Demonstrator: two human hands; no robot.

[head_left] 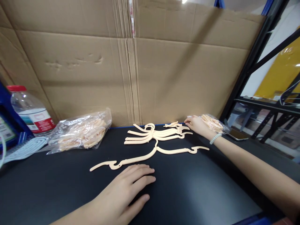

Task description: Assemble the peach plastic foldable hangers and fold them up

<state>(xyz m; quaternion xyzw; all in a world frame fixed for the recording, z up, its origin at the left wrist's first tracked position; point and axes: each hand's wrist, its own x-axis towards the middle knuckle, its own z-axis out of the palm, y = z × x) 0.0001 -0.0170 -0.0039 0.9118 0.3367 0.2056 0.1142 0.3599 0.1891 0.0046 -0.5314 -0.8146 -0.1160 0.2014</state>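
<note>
My left hand (127, 190) lies flat and open on the dark tabletop (187, 187), fingers stretched, just below a single cream plastic hanger (150, 154) that lies across the table. Behind it sits a stack of several cream hangers (152, 134). My right hand (198, 125), with a pale bead bracelet on the wrist, reaches to the far right; its fingers are curled on small cream parts (173, 125) beside a small clear bag (214, 123) of such parts.
A large clear bag of cream pieces (82, 131) lies at the back left. A water bottle (30, 111) and a blue item stand at the far left. A cardboard wall (131, 62) backs the table. A phone (236, 134) lies at the right by metal shelving.
</note>
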